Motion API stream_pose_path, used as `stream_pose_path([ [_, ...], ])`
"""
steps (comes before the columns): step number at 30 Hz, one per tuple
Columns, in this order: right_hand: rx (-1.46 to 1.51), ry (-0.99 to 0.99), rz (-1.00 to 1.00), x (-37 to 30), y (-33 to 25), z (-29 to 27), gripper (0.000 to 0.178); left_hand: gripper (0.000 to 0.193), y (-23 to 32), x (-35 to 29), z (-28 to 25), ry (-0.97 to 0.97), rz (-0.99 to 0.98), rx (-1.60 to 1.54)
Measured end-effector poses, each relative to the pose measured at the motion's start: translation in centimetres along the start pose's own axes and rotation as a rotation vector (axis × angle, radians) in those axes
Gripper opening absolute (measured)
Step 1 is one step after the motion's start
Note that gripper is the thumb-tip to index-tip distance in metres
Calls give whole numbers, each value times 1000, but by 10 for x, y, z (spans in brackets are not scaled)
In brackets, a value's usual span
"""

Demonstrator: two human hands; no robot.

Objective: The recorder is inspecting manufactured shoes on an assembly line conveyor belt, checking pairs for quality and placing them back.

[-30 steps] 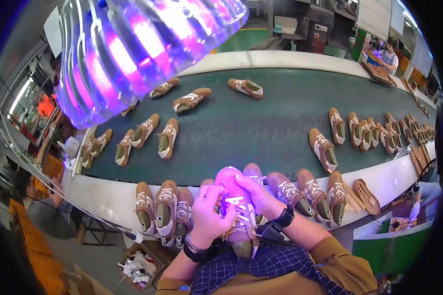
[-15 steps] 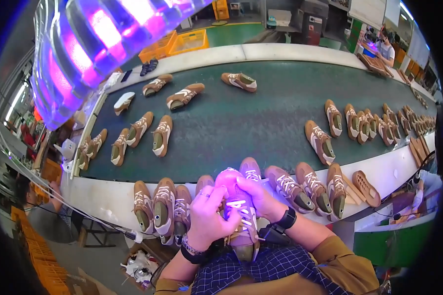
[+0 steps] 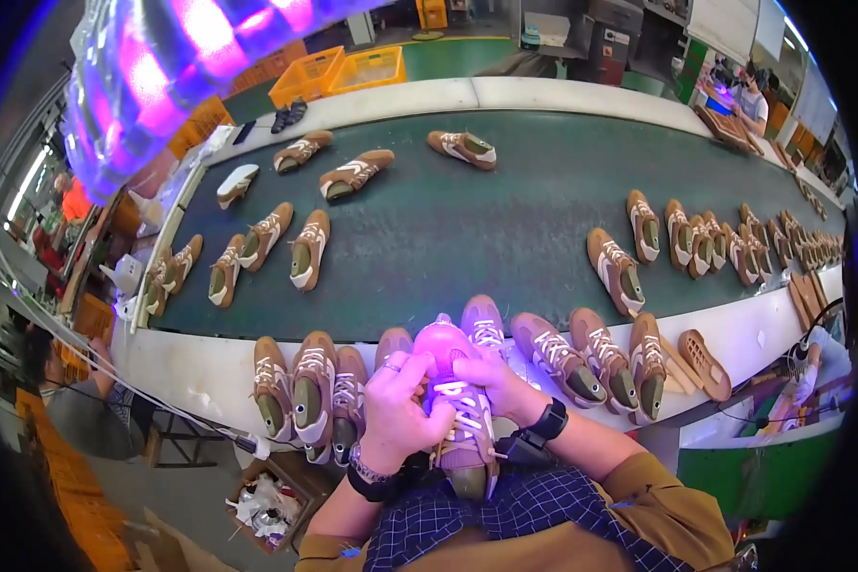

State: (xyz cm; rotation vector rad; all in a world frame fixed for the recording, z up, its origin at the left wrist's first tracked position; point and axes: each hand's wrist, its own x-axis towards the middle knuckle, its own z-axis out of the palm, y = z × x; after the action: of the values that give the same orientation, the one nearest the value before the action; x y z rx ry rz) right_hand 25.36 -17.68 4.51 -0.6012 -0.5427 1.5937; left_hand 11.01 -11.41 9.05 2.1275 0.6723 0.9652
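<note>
A brown sneaker [image 3: 466,434] with white laces is held between my two hands close to my body. Its toe points away from me and glows pink-violet under the light. My left hand [image 3: 398,408] wears a ring and grips the left side, fingers bent over the forefoot beside the laces. On the other side, my right hand [image 3: 498,383] closes around the shoe, thumb lying on top of the forefoot. An olive form fills the shoe's heel opening. Similar sneakers stand on both sides, such as one sneaker [image 3: 315,386] left and another sneaker [image 3: 556,357] right.
Beyond the white ledge [image 3: 195,357] runs a dark green conveyor belt [image 3: 467,248] carrying several more sneakers. A violet lamp [image 3: 176,71] hangs upper left. Loose soles [image 3: 704,365] lie at the right. A person [image 3: 751,103] sits far right. A box of rubbish [image 3: 267,505] stands below left.
My right hand has slid back from the toe, with its thumb now on the forefoot, so more of the toe shows. The whole view has shifted slightly.
</note>
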Motion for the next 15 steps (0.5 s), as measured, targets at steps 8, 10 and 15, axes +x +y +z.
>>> stream_pose_path([
  [8,-157,150,-42,-13,3,-7,44,24,0,-8,10,-30,30,16],
  [10,-138,108,-60,-8,5,-10,44,26,0,-9,11,-14,-28,42],
  [15,-71,166,-103,-8,-12,-9,42,28,-10,-6,9,-107,-63,-232],
])
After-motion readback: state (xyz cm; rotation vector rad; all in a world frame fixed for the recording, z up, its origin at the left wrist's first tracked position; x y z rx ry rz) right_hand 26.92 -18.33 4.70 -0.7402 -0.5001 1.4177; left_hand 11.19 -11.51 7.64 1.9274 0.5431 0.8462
